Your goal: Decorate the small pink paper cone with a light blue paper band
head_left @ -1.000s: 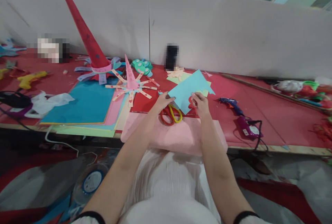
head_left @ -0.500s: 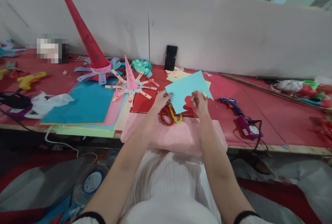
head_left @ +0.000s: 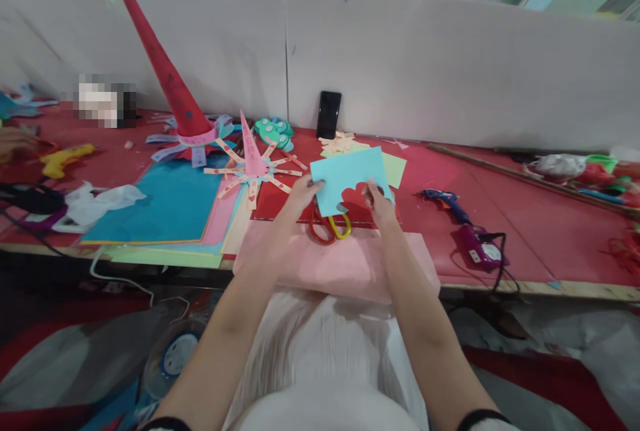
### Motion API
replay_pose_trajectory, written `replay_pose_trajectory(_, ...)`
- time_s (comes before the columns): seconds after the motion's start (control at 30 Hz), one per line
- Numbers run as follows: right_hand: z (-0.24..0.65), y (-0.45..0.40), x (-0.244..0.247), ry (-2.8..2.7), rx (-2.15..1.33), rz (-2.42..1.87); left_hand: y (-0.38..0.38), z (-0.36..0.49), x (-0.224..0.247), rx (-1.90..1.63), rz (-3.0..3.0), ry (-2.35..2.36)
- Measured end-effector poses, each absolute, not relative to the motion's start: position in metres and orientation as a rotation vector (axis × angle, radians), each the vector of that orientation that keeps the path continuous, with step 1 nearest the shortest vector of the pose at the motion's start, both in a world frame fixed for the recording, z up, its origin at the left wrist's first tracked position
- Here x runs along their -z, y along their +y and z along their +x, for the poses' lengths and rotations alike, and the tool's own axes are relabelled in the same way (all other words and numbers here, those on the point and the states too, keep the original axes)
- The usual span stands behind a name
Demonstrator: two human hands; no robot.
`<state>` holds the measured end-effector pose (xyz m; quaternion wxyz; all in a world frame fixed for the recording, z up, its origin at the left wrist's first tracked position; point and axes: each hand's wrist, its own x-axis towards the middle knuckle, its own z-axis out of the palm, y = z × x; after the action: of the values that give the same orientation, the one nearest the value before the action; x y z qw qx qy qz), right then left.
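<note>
A light blue sheet (head_left: 350, 168), with a scalloped cutout along its near right edge, is held up over the red table. Its left edge is pinched in my left hand (head_left: 303, 194), thumb on top. My right hand (head_left: 380, 204) has its fingers closed at the right edge, beside the cutout. Just below the sheet lie scissors with red (head_left: 320, 231) and yellow handles (head_left: 342, 226); the sheet covers their blades. A red sheet (head_left: 280, 201) and a pale pink sheet (head_left: 330, 264) lie underneath. Behind is a pale green sheet (head_left: 395, 168).
Left of my hands stand a small pink cone (head_left: 254, 161) with paper strips and a tall red cone (head_left: 170, 81), near stacked coloured sheets (head_left: 150, 211). A phone (head_left: 329, 114) leans on the wall. Purple glue gun (head_left: 447, 203) at right; another person's hand (head_left: 17, 144) far left.
The light blue sheet has come down and left and lies more level. My right hand has shifted slightly left and down with it. Another person's hand now shows at the left edge.
</note>
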<state>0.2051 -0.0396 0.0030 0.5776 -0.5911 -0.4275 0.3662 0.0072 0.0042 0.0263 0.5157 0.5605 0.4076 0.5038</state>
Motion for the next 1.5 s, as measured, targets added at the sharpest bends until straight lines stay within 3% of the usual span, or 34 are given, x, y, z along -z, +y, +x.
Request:
replay_pose_trajectory(0.47, 0.203, -0.011, 0.014, -0.737, -1.051, -1.517, 0.023, -0.030, -0.007, -1.224, 1.497, 1.233)
replay_pose_trajectory(0.87, 0.172, -0.026, 0.007, -1.183, -0.571, -1.479, 0.021, -0.034, -0.008, -1.297, 1.455, 1.345)
replay_pose_trajectory(1.5, 0.164, -0.035, -0.002, -1.049, -0.512, -1.385, 0.027, -0.031, -0.001, -1.239, 1.426, 1.307)
